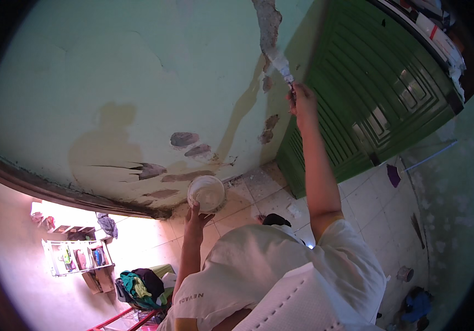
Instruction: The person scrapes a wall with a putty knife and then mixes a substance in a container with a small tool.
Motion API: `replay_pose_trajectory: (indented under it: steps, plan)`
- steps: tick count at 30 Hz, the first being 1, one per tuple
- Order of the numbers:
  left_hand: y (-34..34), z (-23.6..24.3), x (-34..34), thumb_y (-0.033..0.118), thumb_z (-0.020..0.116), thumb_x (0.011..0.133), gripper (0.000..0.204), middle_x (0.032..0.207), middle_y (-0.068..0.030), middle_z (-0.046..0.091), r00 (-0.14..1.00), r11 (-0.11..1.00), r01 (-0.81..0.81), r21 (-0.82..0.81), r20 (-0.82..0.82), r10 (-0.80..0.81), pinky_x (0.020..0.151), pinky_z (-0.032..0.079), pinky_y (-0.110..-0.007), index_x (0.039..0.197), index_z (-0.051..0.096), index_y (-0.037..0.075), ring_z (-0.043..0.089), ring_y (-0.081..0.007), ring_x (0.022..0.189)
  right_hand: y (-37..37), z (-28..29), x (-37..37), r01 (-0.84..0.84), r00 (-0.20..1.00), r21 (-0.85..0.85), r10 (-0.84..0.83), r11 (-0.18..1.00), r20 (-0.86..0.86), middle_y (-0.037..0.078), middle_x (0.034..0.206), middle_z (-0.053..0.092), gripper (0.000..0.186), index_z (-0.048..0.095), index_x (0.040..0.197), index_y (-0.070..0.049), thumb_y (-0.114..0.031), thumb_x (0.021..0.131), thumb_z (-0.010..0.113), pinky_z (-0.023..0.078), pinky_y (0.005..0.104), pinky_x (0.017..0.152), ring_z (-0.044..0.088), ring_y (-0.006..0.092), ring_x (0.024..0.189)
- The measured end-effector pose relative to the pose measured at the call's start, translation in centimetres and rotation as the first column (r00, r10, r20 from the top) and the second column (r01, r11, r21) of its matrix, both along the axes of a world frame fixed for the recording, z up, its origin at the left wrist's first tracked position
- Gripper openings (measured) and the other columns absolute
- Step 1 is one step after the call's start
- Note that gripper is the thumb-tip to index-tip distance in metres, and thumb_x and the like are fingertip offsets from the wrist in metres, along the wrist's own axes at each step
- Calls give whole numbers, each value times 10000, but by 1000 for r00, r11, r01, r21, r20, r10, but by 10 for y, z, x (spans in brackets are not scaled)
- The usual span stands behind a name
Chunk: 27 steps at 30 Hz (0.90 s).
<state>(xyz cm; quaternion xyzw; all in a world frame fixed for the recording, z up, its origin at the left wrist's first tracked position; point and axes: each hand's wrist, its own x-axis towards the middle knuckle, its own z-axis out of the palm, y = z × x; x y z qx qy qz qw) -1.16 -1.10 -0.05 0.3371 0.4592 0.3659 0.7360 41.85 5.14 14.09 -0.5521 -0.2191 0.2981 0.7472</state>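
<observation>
My right hand (302, 105) is raised to the wall and closed round the handle of what looks like a putty knife (285, 71), smeared with white. Its far end meets the lower part of a long grey patch of bare plaster (269, 27) on the pale green wall (110, 66); the exact contact is blurred. Lower down, my left hand (194, 219) grips a round white tub (206, 194) from beneath and the side. The tub is open at the top and has pale material inside. Its rim is close to the lower wall.
A green slatted door (369, 94) stands right of the wall. Smaller chipped patches (184, 139) mark the lower wall. Pale floor tiles (358, 198) lie below. A heap of clothes (143, 287) and a shelf rack (77, 256) are at lower left. A metal can (405, 273) stands at lower right.
</observation>
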Motion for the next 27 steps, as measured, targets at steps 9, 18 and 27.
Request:
replay_pose_trajectory:
  steps: [9, 18, 27]
  plan:
    - [-2, -3, 4, 444, 579, 960, 643, 1270, -165, 560, 999, 1000, 26, 10, 18, -26, 903, 541, -396, 1377, 416, -18, 609, -280, 1114, 29, 16, 20, 75, 984, 119, -93, 990, 152, 9, 679, 579, 188, 613, 969, -66, -243, 988, 551, 288, 240, 399, 404, 68, 447]
    - [-6, -15, -10, 437, 589, 958, 610, 1245, -151, 578, 1000, 1000, -24, -7, 19, 25, 892, 548, -392, 1347, 457, -14, 613, -259, 1098, 14, -22, -25, 71, 995, 88, -65, 994, -77, 0, 673, 574, 179, 582, 915, -89, -250, 985, 546, 287, 237, 401, 399, 70, 442]
    - [-14, -16, -26, 453, 572, 965, 596, 1190, -159, 596, 998, 998, -57, 9, 12, 57, 900, 536, -374, 1324, 483, -14, 623, -228, 1046, 0, -107, -33, 60, 977, -104, -80, 993, -200, 13, 663, 553, 181, 544, 932, -103, -268, 1002, 515, 294, 243, 411, 392, 85, 428]
